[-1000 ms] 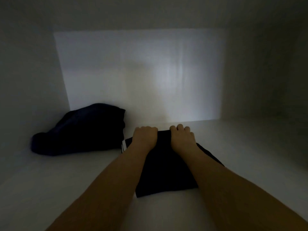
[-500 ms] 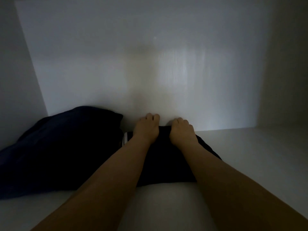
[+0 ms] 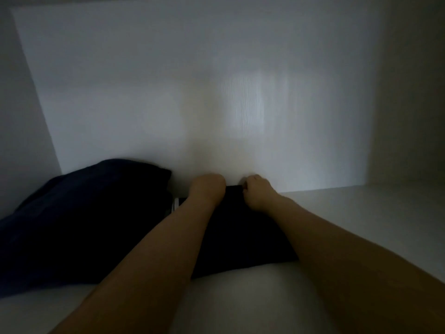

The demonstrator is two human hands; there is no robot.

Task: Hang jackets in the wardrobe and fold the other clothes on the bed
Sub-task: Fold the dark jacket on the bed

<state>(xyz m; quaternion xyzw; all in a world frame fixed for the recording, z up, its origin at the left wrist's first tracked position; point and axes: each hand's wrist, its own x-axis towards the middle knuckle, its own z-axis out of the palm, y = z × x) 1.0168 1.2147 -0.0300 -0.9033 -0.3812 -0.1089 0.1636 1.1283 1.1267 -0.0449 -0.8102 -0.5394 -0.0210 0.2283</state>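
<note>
While both the left hand (image 3: 207, 189) and right hand (image 3: 258, 191) are gripping its far edge, the folded dark garment (image 3: 240, 237) is lying beneath them; soft, light, probably best held there.

Both hands' fingers curl out of sight over the black folded garment (image 3: 240, 232); the dark navy bundle (image 3: 79, 225) beside it runs off the left edge.

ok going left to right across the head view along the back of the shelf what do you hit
dark blue bundle of clothes → left hand → right hand, both gripping the far edge of the folded black garment → bare white shelf
</note>
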